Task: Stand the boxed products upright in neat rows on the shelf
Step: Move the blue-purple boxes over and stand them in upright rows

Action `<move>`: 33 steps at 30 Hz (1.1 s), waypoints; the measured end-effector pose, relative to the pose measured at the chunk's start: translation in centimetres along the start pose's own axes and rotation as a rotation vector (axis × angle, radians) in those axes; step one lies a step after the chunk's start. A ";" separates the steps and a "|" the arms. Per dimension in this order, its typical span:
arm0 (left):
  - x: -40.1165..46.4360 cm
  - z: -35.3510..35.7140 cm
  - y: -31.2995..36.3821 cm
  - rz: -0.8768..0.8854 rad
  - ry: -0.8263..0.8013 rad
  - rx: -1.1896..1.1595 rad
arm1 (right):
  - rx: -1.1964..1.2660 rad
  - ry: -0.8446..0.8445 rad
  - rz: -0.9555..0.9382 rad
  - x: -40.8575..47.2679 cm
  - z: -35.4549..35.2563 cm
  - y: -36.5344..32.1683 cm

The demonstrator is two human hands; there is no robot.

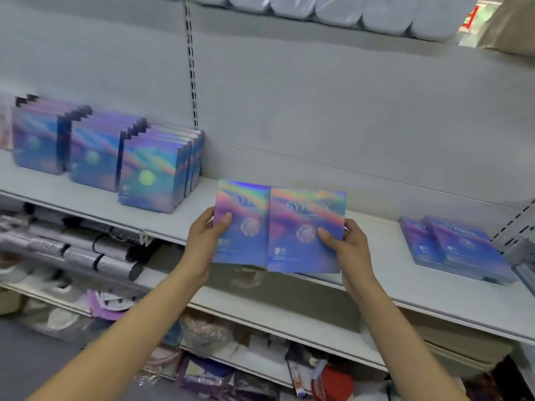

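Left hand [207, 235] pinching one shiny rainbow-blue flat box [241, 224], right hand [344, 241] pinching second box [307, 231]. Held upright, side by side, above front edge of white shelf [434, 293], likely for neat standing beside upright rows [110, 157].

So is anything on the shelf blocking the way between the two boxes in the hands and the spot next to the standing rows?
Nothing visible does. The left hand and right hand hold two boxes in front of a bare stretch of shelf. The standing rows are to the left, the flat-lying boxes off to the right.
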State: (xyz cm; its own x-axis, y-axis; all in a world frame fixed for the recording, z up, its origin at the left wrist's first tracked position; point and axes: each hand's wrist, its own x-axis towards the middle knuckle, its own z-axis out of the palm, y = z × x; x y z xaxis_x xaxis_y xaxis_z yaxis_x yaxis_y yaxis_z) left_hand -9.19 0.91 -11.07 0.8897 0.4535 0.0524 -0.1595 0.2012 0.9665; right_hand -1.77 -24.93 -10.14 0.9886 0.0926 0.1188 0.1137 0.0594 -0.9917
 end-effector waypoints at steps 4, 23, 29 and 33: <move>0.7 -5.6 1.9 0.035 0.094 -0.059 | 0.019 0.018 -0.030 -0.3 3.7 -1.0; 4.5 -39.1 10.9 0.036 0.149 -0.065 | 0.082 0.012 -0.075 -8.3 37.4 0.4; 8.2 -44.4 11.8 0.047 0.165 -0.075 | 0.059 0.023 -0.095 -6.7 44.4 0.7; 11.8 -46.9 11.2 0.033 0.159 -0.098 | 0.001 0.014 -0.142 -3.8 47.7 1.6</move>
State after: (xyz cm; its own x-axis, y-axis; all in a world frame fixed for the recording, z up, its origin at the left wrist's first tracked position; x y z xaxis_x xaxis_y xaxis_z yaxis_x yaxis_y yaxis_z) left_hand -20.61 49.26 -11.41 0.8059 0.5910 0.0363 -0.2355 0.2637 0.9354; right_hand -10.08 22.22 -9.85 0.9637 0.0691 0.2578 0.2529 0.0718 -0.9648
